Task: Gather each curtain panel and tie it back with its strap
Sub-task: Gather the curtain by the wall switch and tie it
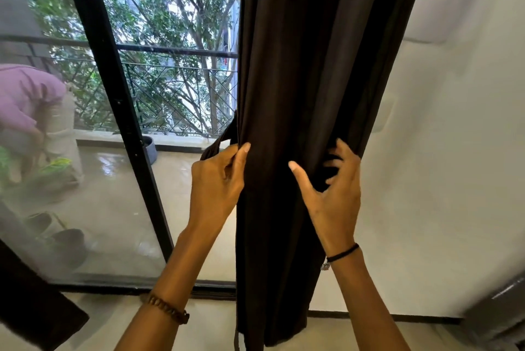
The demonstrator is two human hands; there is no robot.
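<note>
A beaded bracelet (167,308) on the left wrist and a black cord bracelet (342,255) on the right wrist are nearest, both forearms reaching up. They meet the dark brown curtain panel (298,66), which hangs in long bunched folds between the sliding door's black frame (113,95) and the white wall (440,151), its hem near the floor. A matching strap (217,146) loops out at the panel's left edge. The left hand (217,180) pinches that strap between thumb and curled fingers, right against the fabric. The right hand (332,194) is spread wide, thumb laid across the front folds, fingers hooked round the right edge. Beyond the glass are a balcony railing (176,51), trees, and a bent-over person in a purple top (25,95).
</note>
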